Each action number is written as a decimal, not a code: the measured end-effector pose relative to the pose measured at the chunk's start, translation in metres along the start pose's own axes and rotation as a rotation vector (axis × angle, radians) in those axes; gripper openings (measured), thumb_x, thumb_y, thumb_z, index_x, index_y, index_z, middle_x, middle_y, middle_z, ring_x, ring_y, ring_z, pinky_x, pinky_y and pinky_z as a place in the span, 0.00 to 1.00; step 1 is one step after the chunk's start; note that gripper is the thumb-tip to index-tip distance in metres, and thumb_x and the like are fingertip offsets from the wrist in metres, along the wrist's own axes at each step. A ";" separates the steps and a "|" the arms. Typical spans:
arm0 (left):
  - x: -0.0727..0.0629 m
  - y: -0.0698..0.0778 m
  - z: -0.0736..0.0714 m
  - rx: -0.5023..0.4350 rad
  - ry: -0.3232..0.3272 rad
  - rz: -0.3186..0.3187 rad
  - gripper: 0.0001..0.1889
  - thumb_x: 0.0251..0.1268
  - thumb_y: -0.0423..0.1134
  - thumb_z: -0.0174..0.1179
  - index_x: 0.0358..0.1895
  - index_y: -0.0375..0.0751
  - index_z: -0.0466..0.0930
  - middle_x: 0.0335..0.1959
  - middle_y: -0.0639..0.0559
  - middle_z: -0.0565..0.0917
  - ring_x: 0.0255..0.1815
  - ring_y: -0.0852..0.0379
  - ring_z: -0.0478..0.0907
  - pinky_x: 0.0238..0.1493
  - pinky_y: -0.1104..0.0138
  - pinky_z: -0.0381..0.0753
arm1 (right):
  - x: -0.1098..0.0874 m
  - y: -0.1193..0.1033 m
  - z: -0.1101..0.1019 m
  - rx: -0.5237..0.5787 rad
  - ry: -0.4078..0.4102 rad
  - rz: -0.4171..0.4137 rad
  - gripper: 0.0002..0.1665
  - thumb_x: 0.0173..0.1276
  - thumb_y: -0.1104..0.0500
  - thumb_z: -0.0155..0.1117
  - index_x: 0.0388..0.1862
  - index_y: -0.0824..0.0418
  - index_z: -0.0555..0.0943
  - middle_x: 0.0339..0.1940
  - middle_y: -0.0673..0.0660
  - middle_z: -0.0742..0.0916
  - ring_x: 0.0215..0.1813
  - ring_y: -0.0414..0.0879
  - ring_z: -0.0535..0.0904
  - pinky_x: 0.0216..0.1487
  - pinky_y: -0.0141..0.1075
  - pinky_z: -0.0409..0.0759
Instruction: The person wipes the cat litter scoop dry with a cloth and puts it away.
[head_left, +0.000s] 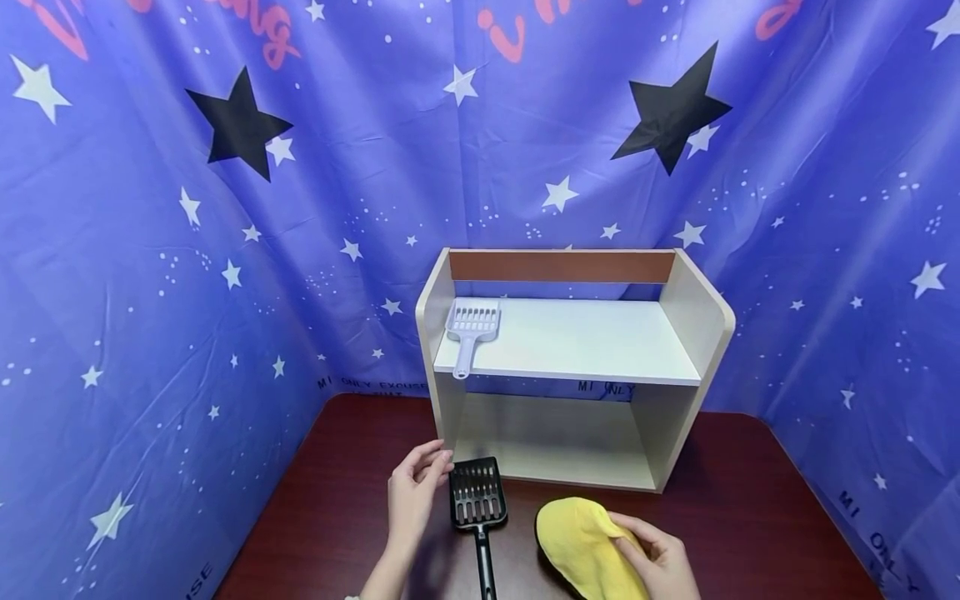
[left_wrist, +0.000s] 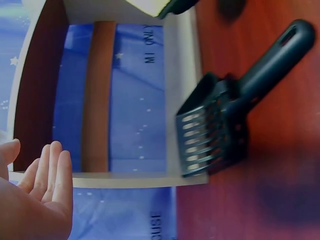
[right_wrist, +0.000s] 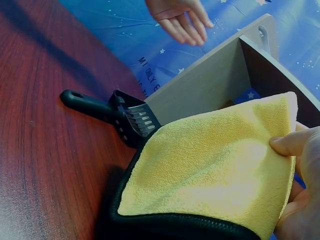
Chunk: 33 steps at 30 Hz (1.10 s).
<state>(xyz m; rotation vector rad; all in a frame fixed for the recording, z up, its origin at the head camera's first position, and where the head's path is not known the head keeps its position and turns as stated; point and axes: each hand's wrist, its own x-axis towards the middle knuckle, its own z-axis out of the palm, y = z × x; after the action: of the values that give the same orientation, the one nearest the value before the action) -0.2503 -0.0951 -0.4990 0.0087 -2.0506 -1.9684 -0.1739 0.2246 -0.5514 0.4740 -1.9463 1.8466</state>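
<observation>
A folded yellow cloth point(right_wrist: 210, 165) with a black edge is pinched between the thumb and fingers of my right hand point(head_left: 660, 560), above the table's front right part. My left hand point(head_left: 414, 492) hangs with its fingers loosely extended and nothing in them, left of a black slotted litter scoop point(head_left: 478, 493). That scoop lies on the table in front of the shelf, its handle point(left_wrist: 277, 60) toward me. On the shelf's upper board, at the left end, rests a pale lavender litter scoop point(head_left: 474, 321), its handle reaching over the front edge.
A two-tier wooden shelf unit point(head_left: 682, 417) with a white upper board point(head_left: 577, 337) stands at the back of the dark red table point(head_left: 330, 500). Blue star-patterned curtains point(head_left: 360, 167) hang behind it and on both sides.
</observation>
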 end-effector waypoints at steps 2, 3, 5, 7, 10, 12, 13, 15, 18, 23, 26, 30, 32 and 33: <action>-0.004 -0.006 0.001 -0.004 0.000 -0.018 0.17 0.66 0.36 0.65 0.54 0.31 0.82 0.45 0.35 0.88 0.38 0.57 0.89 0.41 0.71 0.87 | 0.000 0.000 -0.001 -0.003 0.006 -0.001 0.25 0.58 0.83 0.59 0.48 0.64 0.86 0.46 0.37 0.89 0.47 0.27 0.84 0.41 0.20 0.82; -0.006 -0.009 0.001 -0.006 0.001 -0.029 0.16 0.65 0.36 0.66 0.54 0.32 0.82 0.45 0.36 0.88 0.37 0.58 0.89 0.40 0.71 0.87 | 0.000 0.000 -0.001 -0.004 0.008 -0.002 0.25 0.58 0.83 0.59 0.48 0.64 0.86 0.46 0.37 0.89 0.46 0.27 0.84 0.41 0.19 0.82; -0.011 -0.015 0.002 -0.005 -0.005 -0.055 0.17 0.64 0.35 0.67 0.54 0.32 0.82 0.46 0.36 0.88 0.37 0.62 0.88 0.40 0.73 0.86 | -0.001 0.000 -0.002 -0.008 0.013 -0.005 0.25 0.58 0.83 0.59 0.48 0.64 0.86 0.46 0.37 0.89 0.46 0.27 0.84 0.41 0.19 0.82; -0.016 -0.022 0.002 0.003 -0.010 -0.072 0.17 0.62 0.35 0.68 0.53 0.32 0.82 0.46 0.36 0.88 0.37 0.66 0.87 0.40 0.75 0.85 | -0.002 0.000 -0.003 -0.019 0.017 -0.008 0.25 0.57 0.84 0.59 0.48 0.63 0.87 0.46 0.36 0.89 0.46 0.26 0.84 0.41 0.19 0.82; -0.023 -0.033 0.002 0.015 -0.017 -0.090 0.17 0.60 0.33 0.69 0.52 0.33 0.83 0.46 0.36 0.88 0.36 0.69 0.86 0.40 0.77 0.84 | -0.004 0.000 -0.004 -0.030 0.017 -0.022 0.26 0.56 0.84 0.59 0.48 0.64 0.86 0.46 0.36 0.89 0.46 0.26 0.84 0.41 0.19 0.81; -0.027 -0.041 0.003 0.036 -0.019 -0.092 0.17 0.59 0.33 0.69 0.51 0.33 0.83 0.45 0.36 0.88 0.36 0.68 0.86 0.41 0.78 0.84 | -0.004 0.000 -0.005 -0.028 0.011 -0.025 0.26 0.57 0.84 0.59 0.48 0.64 0.86 0.46 0.36 0.89 0.46 0.26 0.84 0.41 0.19 0.81; -0.029 -0.045 0.003 0.045 -0.019 -0.093 0.17 0.59 0.33 0.70 0.51 0.32 0.83 0.45 0.36 0.88 0.36 0.68 0.86 0.40 0.78 0.84 | -0.005 0.001 -0.005 -0.026 0.008 -0.025 0.26 0.57 0.84 0.59 0.48 0.64 0.86 0.46 0.36 0.89 0.46 0.26 0.84 0.41 0.19 0.81; -0.033 -0.052 0.003 0.075 -0.025 -0.094 0.17 0.58 0.33 0.70 0.51 0.31 0.83 0.45 0.35 0.88 0.35 0.66 0.87 0.40 0.77 0.84 | -0.005 0.001 -0.005 -0.021 0.005 -0.021 0.25 0.57 0.84 0.59 0.48 0.64 0.86 0.46 0.36 0.89 0.46 0.26 0.84 0.41 0.19 0.81; -0.039 -0.062 0.003 0.129 -0.039 -0.109 0.19 0.57 0.34 0.71 0.51 0.31 0.82 0.45 0.36 0.88 0.35 0.65 0.87 0.41 0.77 0.83 | -0.006 0.002 -0.006 -0.013 0.007 -0.020 0.26 0.57 0.84 0.59 0.48 0.64 0.86 0.46 0.37 0.89 0.46 0.26 0.84 0.42 0.19 0.81; -0.049 -0.075 0.004 0.159 -0.060 -0.147 0.19 0.57 0.35 0.71 0.51 0.30 0.83 0.45 0.36 0.89 0.35 0.63 0.88 0.39 0.77 0.83 | -0.009 0.003 -0.007 -0.019 0.018 -0.036 0.28 0.55 0.85 0.59 0.48 0.63 0.86 0.46 0.37 0.89 0.46 0.26 0.84 0.41 0.18 0.81; -0.055 -0.081 0.005 0.134 -0.078 -0.162 0.19 0.56 0.33 0.71 0.50 0.28 0.82 0.45 0.33 0.88 0.35 0.62 0.88 0.37 0.76 0.83 | -0.010 0.003 -0.008 -0.021 0.019 -0.050 0.27 0.55 0.86 0.59 0.48 0.64 0.86 0.46 0.37 0.89 0.47 0.26 0.84 0.42 0.18 0.81; -0.063 -0.090 0.006 0.087 -0.107 -0.187 0.20 0.55 0.30 0.71 0.51 0.24 0.81 0.45 0.31 0.87 0.35 0.63 0.88 0.35 0.76 0.83 | -0.011 0.003 -0.009 -0.019 0.019 -0.066 0.28 0.54 0.86 0.58 0.47 0.63 0.86 0.46 0.37 0.89 0.47 0.26 0.83 0.42 0.18 0.80; -0.066 -0.094 0.007 0.070 -0.119 -0.199 0.20 0.55 0.29 0.70 0.51 0.23 0.80 0.44 0.31 0.88 0.34 0.64 0.88 0.35 0.76 0.84 | -0.011 0.003 -0.009 -0.014 0.016 -0.074 0.29 0.54 0.86 0.58 0.48 0.63 0.86 0.46 0.37 0.89 0.47 0.26 0.83 0.42 0.17 0.80; -0.067 -0.096 0.008 0.058 -0.123 -0.208 0.20 0.55 0.29 0.70 0.50 0.22 0.80 0.44 0.31 0.88 0.34 0.64 0.88 0.35 0.75 0.84 | -0.012 0.003 -0.009 -0.009 0.015 -0.077 0.29 0.54 0.86 0.58 0.48 0.63 0.86 0.46 0.37 0.89 0.47 0.26 0.83 0.43 0.17 0.80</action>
<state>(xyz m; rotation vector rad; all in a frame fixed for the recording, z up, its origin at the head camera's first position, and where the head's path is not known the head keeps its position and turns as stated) -0.2069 -0.0794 -0.6071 0.1215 -2.2668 -2.0757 -0.1649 0.2337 -0.5598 0.5232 -1.8989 1.7884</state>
